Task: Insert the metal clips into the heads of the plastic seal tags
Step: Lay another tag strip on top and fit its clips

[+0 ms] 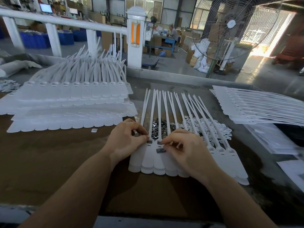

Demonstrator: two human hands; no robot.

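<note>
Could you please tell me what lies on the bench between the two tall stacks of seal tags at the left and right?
In the head view, between the left stack and right stack lies the tag strip, over loose metal clips, with both hands on it.

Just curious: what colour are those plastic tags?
White, seen in the head view: seal tags.

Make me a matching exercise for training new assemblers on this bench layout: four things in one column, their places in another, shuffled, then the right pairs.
Things
1. metal clips
2. big stack of tag sheets
3. fan
4. loose clip

Places
A. standing beyond the table, far right
B. heaped under the straps ahead of both hands
C. lying on a tag by the right hand
D. on the table, left

Pairs: 1-B, 2-D, 3-A, 4-C
</note>
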